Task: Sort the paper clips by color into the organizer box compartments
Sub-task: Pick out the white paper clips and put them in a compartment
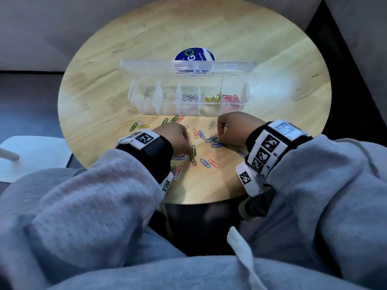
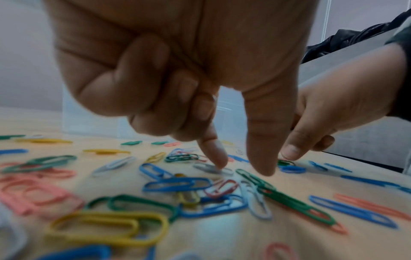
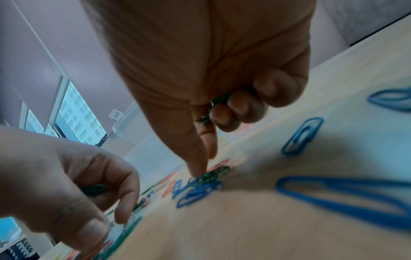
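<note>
The clear organizer box [image 1: 146, 95] stands open mid-table, with white clips [image 1: 189, 98], yellow clips [image 1: 212, 98] and red clips [image 1: 230, 98] in separate compartments. Loose coloured paper clips [image 1: 205, 163] lie scattered in front of it. My left hand [image 1: 191, 152] points thumb and forefinger down; the forefinger touches a white clip [image 2: 213, 169] beside a green clip [image 2: 255, 179], and green clips [image 3: 93, 189] sit in its curled fingers. My right hand [image 1: 217, 139] holds green clips [image 3: 219, 100] in its curled fingers, its thumb and forefinger down on a green clip [image 3: 211, 176] atop blue ones.
The round wooden table [image 1: 272, 70] carries a blue round sticker [image 1: 194, 55] behind the raised box lid [image 1: 146, 64]. A white stool or seat [image 1: 31, 153] is at the left, below table height. My grey-sleeved arms cover the near table edge.
</note>
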{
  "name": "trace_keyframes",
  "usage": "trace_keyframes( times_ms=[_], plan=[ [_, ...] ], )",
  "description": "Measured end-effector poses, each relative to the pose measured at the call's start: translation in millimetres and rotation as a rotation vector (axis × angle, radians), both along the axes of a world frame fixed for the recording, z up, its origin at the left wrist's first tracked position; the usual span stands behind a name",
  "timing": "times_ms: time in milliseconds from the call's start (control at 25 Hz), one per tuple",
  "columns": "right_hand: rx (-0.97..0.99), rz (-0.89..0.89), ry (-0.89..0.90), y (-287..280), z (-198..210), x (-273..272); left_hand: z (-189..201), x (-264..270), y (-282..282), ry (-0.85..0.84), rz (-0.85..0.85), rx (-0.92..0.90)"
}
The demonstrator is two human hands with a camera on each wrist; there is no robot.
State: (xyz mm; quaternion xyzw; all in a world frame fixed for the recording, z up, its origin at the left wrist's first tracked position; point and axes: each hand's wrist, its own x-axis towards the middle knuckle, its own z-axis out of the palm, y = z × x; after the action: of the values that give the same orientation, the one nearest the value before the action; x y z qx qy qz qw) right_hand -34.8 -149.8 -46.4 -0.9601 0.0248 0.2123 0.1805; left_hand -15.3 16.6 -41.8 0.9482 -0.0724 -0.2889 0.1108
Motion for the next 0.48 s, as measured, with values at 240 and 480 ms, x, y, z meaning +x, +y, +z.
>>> trace_keyframes(
  times_ms=[240, 480],
  plan=[
    [-0.049, 0.016, 0.021, -4.6, 1.9, -2.7, -1.7, -3.0, -13.6, -0.002, -0.025, 0.032],
    [-0.006, 0.042, -0.019, -4.4, -0.1, -0.9, -3.2, -0.5, -17.6, -0.012, -0.100, 0.084]
  ],
)
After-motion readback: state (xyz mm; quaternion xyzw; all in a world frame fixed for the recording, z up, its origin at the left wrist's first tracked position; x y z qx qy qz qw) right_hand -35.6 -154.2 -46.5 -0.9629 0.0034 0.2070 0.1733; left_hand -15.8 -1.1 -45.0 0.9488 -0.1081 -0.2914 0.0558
